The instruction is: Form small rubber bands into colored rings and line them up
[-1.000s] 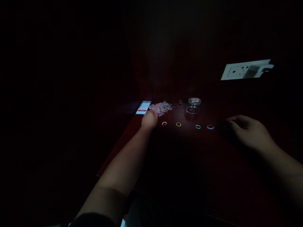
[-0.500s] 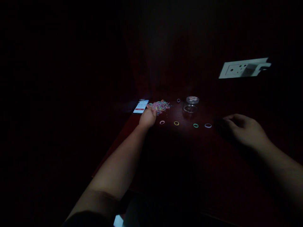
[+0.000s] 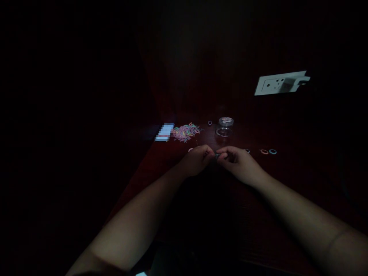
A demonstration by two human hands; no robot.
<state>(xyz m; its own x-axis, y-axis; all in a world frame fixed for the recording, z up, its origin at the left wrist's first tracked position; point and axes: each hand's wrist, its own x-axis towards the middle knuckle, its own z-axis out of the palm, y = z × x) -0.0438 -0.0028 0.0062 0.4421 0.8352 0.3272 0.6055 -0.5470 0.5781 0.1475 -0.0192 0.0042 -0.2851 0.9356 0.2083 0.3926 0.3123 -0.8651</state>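
My left hand [image 3: 199, 160] and my right hand [image 3: 240, 163] meet fingertip to fingertip above the dark red table. A small greenish hair tie [image 3: 216, 155] is pinched between them. A row of hair ties lies on the table around my hands: a pink one [image 3: 190, 150] partly behind my left hand, a lavender one [image 3: 246, 151] beside my right hand, then an orange one [image 3: 264, 151] and a blue one [image 3: 273, 151] farther right. My hands hide the row's middle. Beyond my left hand lies a tangled pile of colourful hair ties [image 3: 185, 133].
A lit phone [image 3: 165, 132] lies left of the pile. Behind my hands stands a clear lidded jar [image 3: 225, 128], with a small dark ring-like thing [image 3: 209, 123] to its left. A wall socket [image 3: 280, 83] with a plug is at upper right. The room is very dark.
My left hand has come from the pile toward the middle, and my right hand has moved left to meet it. The orange and blue hair ties at the right now show. The view has shifted slightly.
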